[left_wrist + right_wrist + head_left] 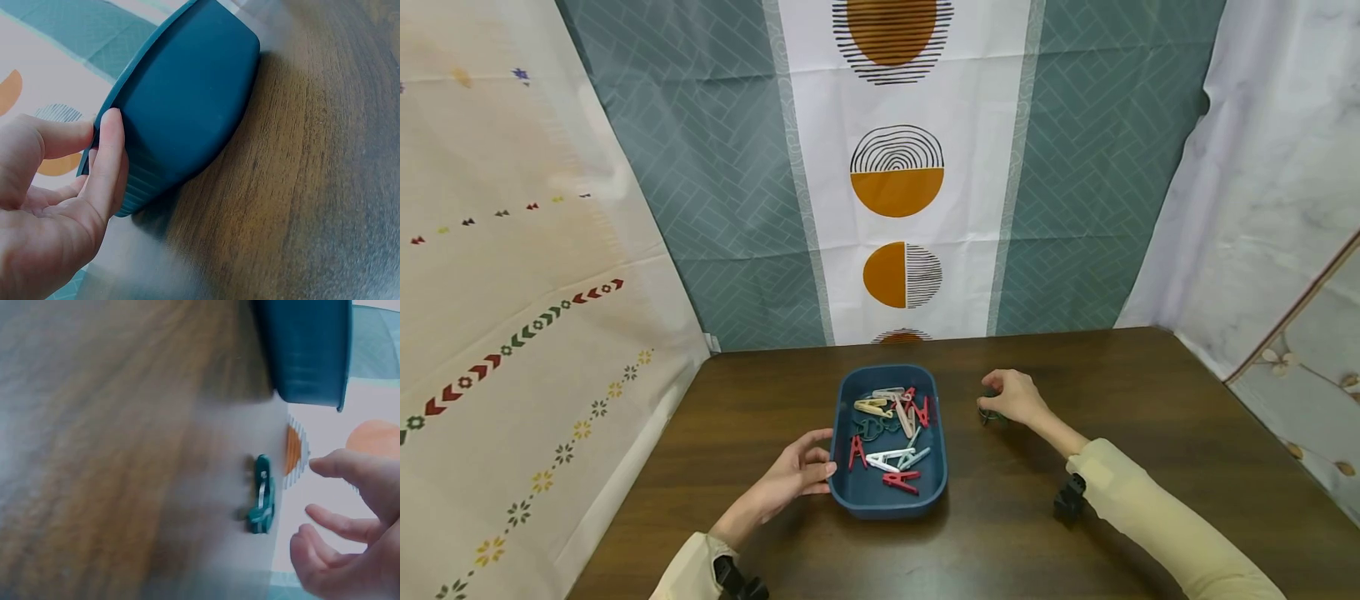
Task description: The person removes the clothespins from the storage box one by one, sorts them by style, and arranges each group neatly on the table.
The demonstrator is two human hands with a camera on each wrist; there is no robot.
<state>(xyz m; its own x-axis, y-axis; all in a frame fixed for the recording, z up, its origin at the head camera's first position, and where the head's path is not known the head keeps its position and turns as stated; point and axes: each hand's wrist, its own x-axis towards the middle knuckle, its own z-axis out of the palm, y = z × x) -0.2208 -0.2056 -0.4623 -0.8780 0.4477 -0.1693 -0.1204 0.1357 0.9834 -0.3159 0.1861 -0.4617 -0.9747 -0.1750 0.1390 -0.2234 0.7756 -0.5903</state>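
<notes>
A blue plastic bin (942,467) stands on the table, holding several clothespins in red, white, cream and green. My left hand (797,471) pinches its left rim; in the left wrist view, the thumb lies at the rim and the fingers (111,150) against the outer wall. To the right of the bin, my right hand (1017,398) hovers over what looks like green clothespins (987,415), partly hidden by it in the head view. The right wrist view shows the green clothespins (262,497) lying on the table, apart from the spread thumb and fingers (340,526).
The dark wooden table (760,383) reaches back to a hanging patterned cloth (902,192). More cloth hangs at the left (535,250) and right (1262,167) sides. Black wrist cameras sit on both sleeves.
</notes>
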